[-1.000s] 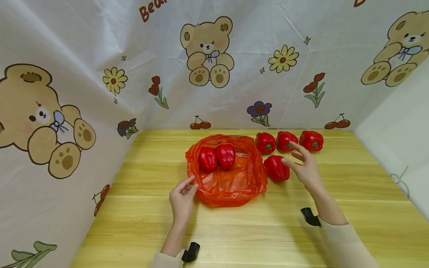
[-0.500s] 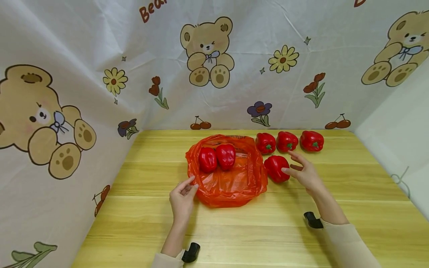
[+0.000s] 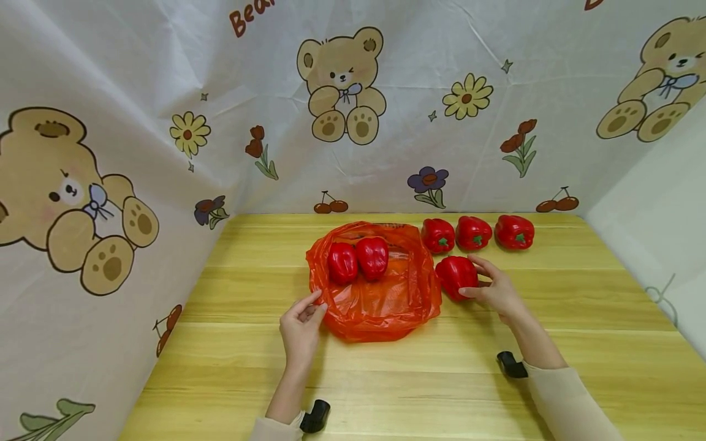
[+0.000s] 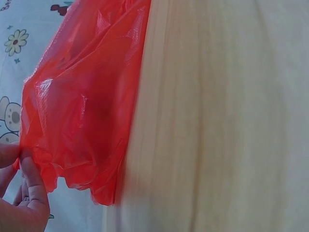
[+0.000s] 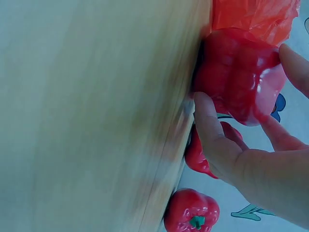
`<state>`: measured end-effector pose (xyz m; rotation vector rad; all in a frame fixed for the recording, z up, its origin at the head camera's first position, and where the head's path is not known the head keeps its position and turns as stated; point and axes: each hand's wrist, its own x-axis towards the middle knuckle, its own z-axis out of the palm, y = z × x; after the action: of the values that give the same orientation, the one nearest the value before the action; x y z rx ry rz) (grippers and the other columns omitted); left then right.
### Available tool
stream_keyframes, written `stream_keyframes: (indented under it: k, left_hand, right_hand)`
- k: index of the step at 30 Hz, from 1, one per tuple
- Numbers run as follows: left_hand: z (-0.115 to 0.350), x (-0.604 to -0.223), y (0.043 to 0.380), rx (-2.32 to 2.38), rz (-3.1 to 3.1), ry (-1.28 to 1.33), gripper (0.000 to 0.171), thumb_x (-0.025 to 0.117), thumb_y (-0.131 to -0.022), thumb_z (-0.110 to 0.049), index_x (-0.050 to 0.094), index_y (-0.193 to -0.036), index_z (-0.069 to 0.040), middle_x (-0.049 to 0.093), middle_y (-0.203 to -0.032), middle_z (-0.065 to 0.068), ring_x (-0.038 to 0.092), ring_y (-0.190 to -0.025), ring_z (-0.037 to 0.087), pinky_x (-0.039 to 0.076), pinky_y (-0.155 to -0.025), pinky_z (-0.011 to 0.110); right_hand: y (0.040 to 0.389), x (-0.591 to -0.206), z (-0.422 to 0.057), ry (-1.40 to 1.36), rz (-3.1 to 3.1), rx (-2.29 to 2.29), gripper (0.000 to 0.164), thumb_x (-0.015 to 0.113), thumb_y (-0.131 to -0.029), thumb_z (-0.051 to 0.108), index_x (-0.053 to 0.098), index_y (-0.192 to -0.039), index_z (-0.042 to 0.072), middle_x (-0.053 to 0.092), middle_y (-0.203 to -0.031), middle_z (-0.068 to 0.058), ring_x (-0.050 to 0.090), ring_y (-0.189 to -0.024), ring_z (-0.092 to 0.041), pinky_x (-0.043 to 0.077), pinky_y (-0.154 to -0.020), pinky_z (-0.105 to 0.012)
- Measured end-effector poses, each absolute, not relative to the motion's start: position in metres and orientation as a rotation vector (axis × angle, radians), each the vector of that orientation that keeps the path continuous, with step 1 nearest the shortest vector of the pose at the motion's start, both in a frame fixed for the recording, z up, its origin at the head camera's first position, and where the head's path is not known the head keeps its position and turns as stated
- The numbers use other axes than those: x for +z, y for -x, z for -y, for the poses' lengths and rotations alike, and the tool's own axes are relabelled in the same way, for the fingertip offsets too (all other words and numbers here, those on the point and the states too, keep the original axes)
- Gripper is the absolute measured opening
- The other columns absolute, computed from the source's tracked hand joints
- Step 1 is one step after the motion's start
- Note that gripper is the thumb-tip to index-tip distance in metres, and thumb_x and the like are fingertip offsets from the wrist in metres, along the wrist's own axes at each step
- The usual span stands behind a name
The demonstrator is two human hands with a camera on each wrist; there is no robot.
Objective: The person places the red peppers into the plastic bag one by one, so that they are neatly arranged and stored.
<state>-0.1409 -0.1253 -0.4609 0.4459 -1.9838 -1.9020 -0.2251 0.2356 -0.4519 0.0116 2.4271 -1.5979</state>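
My left hand (image 3: 300, 331) pinches the left rim of an open red plastic bag (image 3: 366, 306); the left wrist view shows thumb and finger on the bag's edge (image 4: 82, 111). Inside the bag, two red bell peppers (image 3: 342, 263) (image 3: 372, 258) lie side by side toward the back left. Just right of the bag, my right hand (image 3: 499, 297) holds another red bell pepper (image 3: 455, 277), thumb on the near side and fingers around the far side. That pepper (image 5: 241, 72) sits at the table, close against the bag, in the right wrist view.
Three more red bell peppers (image 3: 438, 236) (image 3: 474, 233) (image 3: 514, 232) stand in a row along the back of the wooden table (image 3: 397, 392). Behind it hangs a white cloth (image 3: 397, 165) printed with bears and flowers. A white wall (image 3: 656, 220) borders the right side.
My right hand has come down and left from above the pepper beside the bag, and its thumb and fingers now close around it. The left hand and bag stay put.
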Motion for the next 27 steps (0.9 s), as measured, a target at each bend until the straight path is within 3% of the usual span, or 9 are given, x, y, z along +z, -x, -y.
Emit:
stream_keyframes:
  k: [7,19,27]
  left_hand:
    - [0.1257,-0.4612,0.1405,-1.911,1.976,-0.445,0.029,0.072,-0.083,0.006,0.073,-0.111,0.0,0.064,-0.094,0.02,0.057,-0.077,0.007,0.05,-0.067,0.011]
    - [0.1256,-0.4621,0.1415,-1.902,1.98,-0.436,0.028,0.072,-0.083,0.005,0.073,-0.111,0.0,0.065,-0.093,0.02,0.057,-0.076,0.007,0.05,-0.066,0.011]
    - [0.1256,-0.4628,0.1418,-1.911,1.975,-0.433,0.028,0.072,-0.083,0.006,0.073,-0.11,0.001,0.064,-0.09,0.017,0.057,-0.075,0.007,0.05,-0.066,0.011]
  right_hand:
    - [0.2255,-0.4533,-0.2343,-0.025,-2.447,-1.565,0.085,0.071,-0.088,0.009,0.02,-0.156,0.01,0.027,-0.15,-0.034,0.037,-0.129,-0.052,0.054,-0.092,-0.043]
    - [0.2235,-0.4524,-0.2332,-0.059,-2.455,-1.553,0.085,0.07,-0.089,0.012,0.018,-0.157,0.01,0.026,-0.15,-0.034,0.04,-0.128,-0.052,0.053,-0.085,-0.031]
    - [0.2226,-0.4506,-0.2367,-0.102,-2.488,-1.611,0.084,0.069,-0.091,0.013,0.017,-0.157,0.009,0.025,-0.151,-0.034,0.037,-0.128,-0.052,0.055,-0.083,-0.03]
